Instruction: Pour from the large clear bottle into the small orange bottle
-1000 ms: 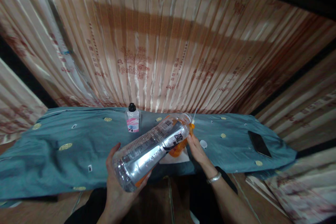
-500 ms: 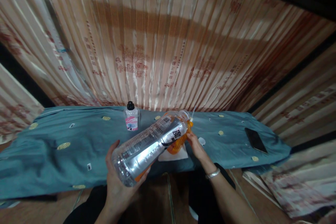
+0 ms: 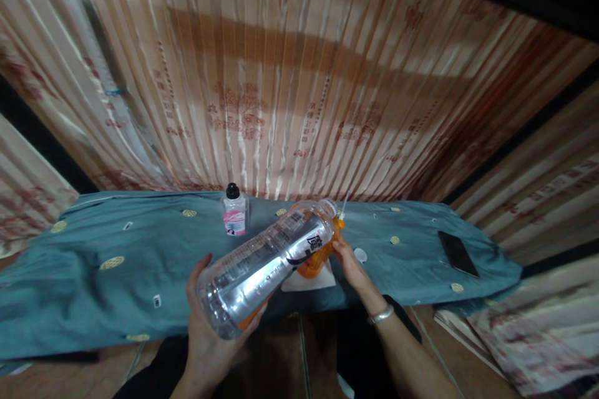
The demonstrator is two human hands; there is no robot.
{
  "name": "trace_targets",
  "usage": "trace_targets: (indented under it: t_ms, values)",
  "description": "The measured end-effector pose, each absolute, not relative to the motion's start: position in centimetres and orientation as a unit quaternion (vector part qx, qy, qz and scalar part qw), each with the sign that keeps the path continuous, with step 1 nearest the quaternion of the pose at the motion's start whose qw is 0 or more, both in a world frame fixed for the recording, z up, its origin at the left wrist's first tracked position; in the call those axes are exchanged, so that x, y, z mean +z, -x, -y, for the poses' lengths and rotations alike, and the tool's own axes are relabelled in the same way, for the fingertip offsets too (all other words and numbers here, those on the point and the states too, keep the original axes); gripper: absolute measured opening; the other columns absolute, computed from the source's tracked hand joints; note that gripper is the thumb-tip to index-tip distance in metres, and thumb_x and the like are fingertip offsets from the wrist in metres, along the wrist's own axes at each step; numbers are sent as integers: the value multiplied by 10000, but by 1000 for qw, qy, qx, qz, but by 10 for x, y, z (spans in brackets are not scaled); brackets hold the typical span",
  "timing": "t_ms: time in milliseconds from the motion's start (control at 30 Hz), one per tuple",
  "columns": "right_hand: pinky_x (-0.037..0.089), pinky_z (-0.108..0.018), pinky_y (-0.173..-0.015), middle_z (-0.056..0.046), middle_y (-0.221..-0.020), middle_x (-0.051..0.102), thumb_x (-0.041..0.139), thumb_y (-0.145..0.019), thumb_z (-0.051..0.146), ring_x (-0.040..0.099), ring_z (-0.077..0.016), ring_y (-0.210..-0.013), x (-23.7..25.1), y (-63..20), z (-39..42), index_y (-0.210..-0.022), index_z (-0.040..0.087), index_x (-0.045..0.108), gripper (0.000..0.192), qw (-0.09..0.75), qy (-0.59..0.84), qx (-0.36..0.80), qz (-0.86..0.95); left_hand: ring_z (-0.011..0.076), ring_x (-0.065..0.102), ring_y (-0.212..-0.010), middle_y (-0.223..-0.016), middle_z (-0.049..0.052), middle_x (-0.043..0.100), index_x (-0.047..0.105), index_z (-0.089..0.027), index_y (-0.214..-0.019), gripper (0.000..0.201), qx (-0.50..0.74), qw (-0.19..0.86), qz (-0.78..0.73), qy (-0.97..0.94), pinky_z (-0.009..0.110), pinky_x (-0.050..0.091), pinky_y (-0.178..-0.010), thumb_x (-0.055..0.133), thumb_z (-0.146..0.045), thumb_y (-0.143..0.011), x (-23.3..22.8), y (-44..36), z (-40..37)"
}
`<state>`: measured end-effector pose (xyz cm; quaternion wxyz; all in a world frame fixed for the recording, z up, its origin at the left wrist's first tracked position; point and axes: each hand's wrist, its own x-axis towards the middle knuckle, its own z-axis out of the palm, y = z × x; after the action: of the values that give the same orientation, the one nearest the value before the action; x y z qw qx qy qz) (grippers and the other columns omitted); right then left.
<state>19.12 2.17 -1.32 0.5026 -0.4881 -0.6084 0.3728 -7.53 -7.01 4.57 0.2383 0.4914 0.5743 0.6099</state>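
My left hand (image 3: 213, 324) is wrapped round the base of a large clear plastic bottle (image 3: 266, 268) with a silver label. The bottle lies tilted, its neck up and to the right. Behind its upper end stands an orange bottle (image 3: 316, 264), partly hidden, with a thin pale tube showing near the necks. My right hand (image 3: 347, 262) grips beside the orange bottle's neck; its fingertips are partly covered. Under the orange bottle lies a white sheet (image 3: 309, 282). A small white cap (image 3: 360, 255) rests just right of my right hand.
A small clear bottle with a black top and pink label (image 3: 234, 215) stands behind the large bottle. A dark phone (image 3: 458, 254) lies at the right of the teal cloth-covered surface (image 3: 154, 249). Pleated curtains (image 3: 281, 75) close off the back and sides.
The large bottle's base end has dipped very slightly toward me. Both hands keep their holds, and the view has shifted a little.
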Motion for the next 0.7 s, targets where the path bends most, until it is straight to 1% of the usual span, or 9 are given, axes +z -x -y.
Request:
trace_targets:
  t_ms: [67, 133, 233, 333, 400, 467, 533, 633, 700]
  values:
    - [384, -456, -1118, -34, -1362, 605, 463, -881, 665, 505, -264, -1321, -10, -191, -20, -1330, 294, 545, 588, 508, 465, 390, 612, 262, 657, -943, -1115, 8, 607, 394, -415, -1327, 894, 611, 232, -574, -494, 475, 607, -822, 833, -363, -549, 44, 77, 69]
    - [383, -444, -1116, -49, -1333, 623, 548, -858, 627, 536, -270, -1284, -5, -189, -17, -1301, 281, 562, 562, 499, 464, 387, 621, 278, 639, -985, -1133, 11, 593, 396, -429, -1326, 892, 612, 228, -576, -492, 494, 597, -840, 830, -368, -549, 43, 77, 68]
    - [449, -455, -1041, -89, -1237, 670, 737, -727, 570, 613, -302, -1167, 1, -183, -14, -1266, 227, 559, 664, 483, 487, 377, 623, 317, 616, -1035, -1139, 5, 595, 420, -445, -1299, 870, 608, 225, -582, -491, 541, 585, -851, 832, -366, -537, 42, 76, 68]
    - [499, -459, -963, -103, -1163, 697, 831, -621, 506, 652, -317, -1080, 1, -176, -14, -1226, 200, 558, 731, 485, 520, 358, 605, 293, 650, -954, -1070, -15, 620, 382, -440, -1325, 874, 610, 230, -575, -494, 539, 589, -851, 804, -382, -562, 43, 75, 68]
    - [524, -447, -918, -98, -1117, 713, 845, -602, 474, 668, -315, -1034, 0, -173, -15, -1187, 198, 576, 700, 487, 538, 336, 601, 283, 651, -945, -1074, -11, 605, 380, -422, -1333, 877, 610, 226, -579, -491, 548, 569, -898, 799, -387, -563, 43, 75, 68]
    - [541, -430, -885, -91, -1089, 722, 833, -619, 454, 678, -307, -1002, 0, -171, -16, -1169, 200, 586, 655, 488, 547, 314, 603, 299, 632, -999, -1112, 8, 578, 399, -393, -1328, 868, 608, 221, -585, -489, 582, 520, -968, 801, -403, -559, 44, 75, 68]
    - [546, -418, -873, -88, -1080, 725, 812, -645, 448, 682, -300, -993, 1, -170, -16, -1164, 198, 590, 617, 489, 551, 297, 607, 304, 623, -1023, -1123, 23, 573, 392, -357, -1341, 890, 610, 224, -581, -490, 599, 489, -999, 806, -414, -555, 45, 74, 69]
    - [540, -416, -889, -95, -1081, 724, 799, -653, 455, 679, -299, -1003, 1, -169, -16, -1129, 181, 604, 584, 490, 551, 288, 610, 270, 658, -941, -1068, 16, 615, 346, -324, -1381, 948, 614, 247, -568, -489, 538, 551, -922, 814, -395, -560, 48, 72, 70]
    - [539, -415, -892, -98, -1078, 725, 805, -644, 457, 678, -298, -1003, 0, -169, -17, -1114, 175, 606, 583, 491, 552, 291, 608, 248, 674, -895, -1044, -2, 637, 334, -342, -1391, 945, 615, 255, -565, -487, 485, 588, -855, 810, -387, -575, 48, 73, 70]
